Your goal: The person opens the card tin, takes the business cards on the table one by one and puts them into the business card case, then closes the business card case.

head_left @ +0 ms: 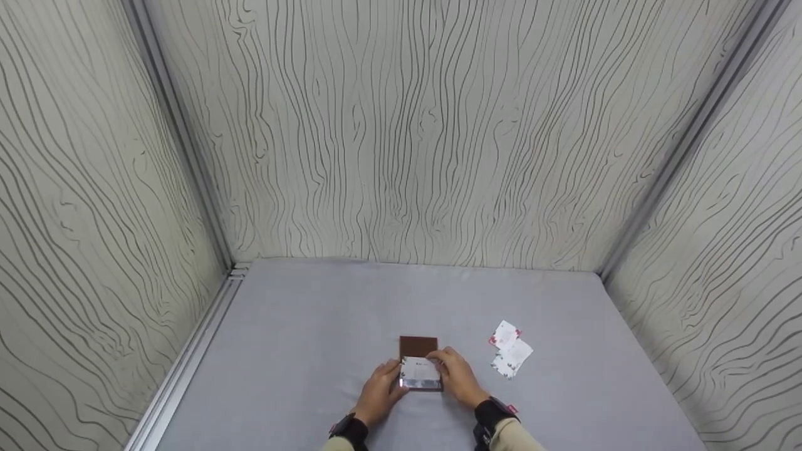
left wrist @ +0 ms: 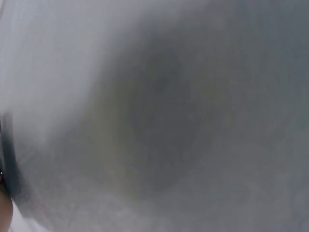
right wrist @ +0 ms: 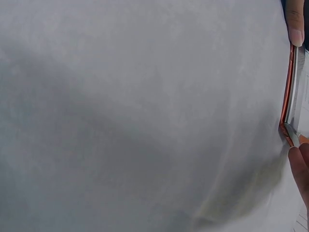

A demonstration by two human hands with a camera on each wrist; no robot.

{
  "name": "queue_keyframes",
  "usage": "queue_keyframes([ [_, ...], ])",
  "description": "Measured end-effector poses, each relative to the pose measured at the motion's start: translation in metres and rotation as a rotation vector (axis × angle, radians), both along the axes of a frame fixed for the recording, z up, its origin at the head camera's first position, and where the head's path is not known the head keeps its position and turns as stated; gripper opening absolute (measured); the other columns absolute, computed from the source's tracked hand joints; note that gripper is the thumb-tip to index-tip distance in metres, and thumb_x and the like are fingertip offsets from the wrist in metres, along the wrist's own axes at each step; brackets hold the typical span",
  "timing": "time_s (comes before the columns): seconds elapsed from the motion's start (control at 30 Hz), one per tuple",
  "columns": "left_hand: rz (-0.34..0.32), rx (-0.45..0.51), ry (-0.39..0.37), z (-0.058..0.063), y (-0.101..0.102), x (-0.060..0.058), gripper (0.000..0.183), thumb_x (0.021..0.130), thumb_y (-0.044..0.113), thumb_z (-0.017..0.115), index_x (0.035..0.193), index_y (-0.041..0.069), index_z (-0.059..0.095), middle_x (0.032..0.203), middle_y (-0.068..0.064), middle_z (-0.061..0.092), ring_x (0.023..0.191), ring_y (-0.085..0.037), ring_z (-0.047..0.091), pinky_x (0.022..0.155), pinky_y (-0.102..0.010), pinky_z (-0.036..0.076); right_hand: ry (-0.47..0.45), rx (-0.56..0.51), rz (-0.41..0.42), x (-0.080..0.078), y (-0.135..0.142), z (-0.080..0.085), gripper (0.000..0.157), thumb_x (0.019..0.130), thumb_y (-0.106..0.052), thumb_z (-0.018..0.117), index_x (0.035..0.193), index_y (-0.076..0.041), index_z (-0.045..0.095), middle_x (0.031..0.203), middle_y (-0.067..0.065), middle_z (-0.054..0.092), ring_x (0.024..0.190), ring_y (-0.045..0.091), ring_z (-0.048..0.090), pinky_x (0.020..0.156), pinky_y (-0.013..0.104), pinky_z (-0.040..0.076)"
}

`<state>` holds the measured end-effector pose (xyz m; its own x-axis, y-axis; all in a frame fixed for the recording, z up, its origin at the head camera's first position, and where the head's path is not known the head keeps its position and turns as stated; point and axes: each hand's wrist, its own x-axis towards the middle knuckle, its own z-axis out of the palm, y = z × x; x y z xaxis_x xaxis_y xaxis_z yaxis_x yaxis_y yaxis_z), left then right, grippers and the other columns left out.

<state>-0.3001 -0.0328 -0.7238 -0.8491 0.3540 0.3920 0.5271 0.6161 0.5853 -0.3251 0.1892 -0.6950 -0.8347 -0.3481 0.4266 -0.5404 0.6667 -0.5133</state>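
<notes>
In the head view a brown card holder [head_left: 418, 344], lying unfolded, is at the front middle of the table. A white card [head_left: 418, 368] with dark leaf print covers its near half, above a shiny strip along the near edge. My left hand [head_left: 378, 393] grips the holder's left side, thumb at the near corner. On the other side my right hand [head_left: 460, 379] pinches the card's upper right edge. The right wrist view catches the holder's reddish-brown edge [right wrist: 288, 92] with fingertips [right wrist: 296, 36] at its upper end and more fingers at its lower end.
Two white cards, one with red flowers [head_left: 505, 335] and one with green leaves [head_left: 512, 359], overlap right of my right hand. A grey cloth covers the table [head_left: 301, 326]. Wood-patterned panels [head_left: 401, 125] stand behind and at both sides, with metal rails [head_left: 188, 363] at left.
</notes>
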Motion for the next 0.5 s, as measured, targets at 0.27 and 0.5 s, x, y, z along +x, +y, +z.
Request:
queue_keyframes([
  [0.27,0.026,-0.039,-0.038,-0.0051,0.0004,-0.0034,0.053,0.089,0.021,0.072,0.129,-0.011,0.058,0.135,-0.021,0.057,0.127,-0.037,0.052,0.110,-0.050,0.037,-0.026,0.052,-0.008,0.0024,-0.0001,-0.0005,0.032,0.085,0.012,0.060,0.111,-0.006,0.068,0.095,0.006,0.058,0.087,0.023,0.060,0.079,0.040,0.055],
  [0.5,0.023,-0.031,-0.034,-0.0051,0.0002,-0.0035,0.052,0.090,0.021,0.072,0.128,-0.012,0.058,0.134,-0.022,0.057,0.126,-0.038,0.053,0.109,-0.051,0.039,-0.055,0.126,-0.016,0.0043,-0.0006,-0.0032,0.030,0.085,0.010,0.062,0.110,-0.005,0.069,0.097,0.003,0.056,0.088,0.020,0.059,0.079,0.038,0.054],
])
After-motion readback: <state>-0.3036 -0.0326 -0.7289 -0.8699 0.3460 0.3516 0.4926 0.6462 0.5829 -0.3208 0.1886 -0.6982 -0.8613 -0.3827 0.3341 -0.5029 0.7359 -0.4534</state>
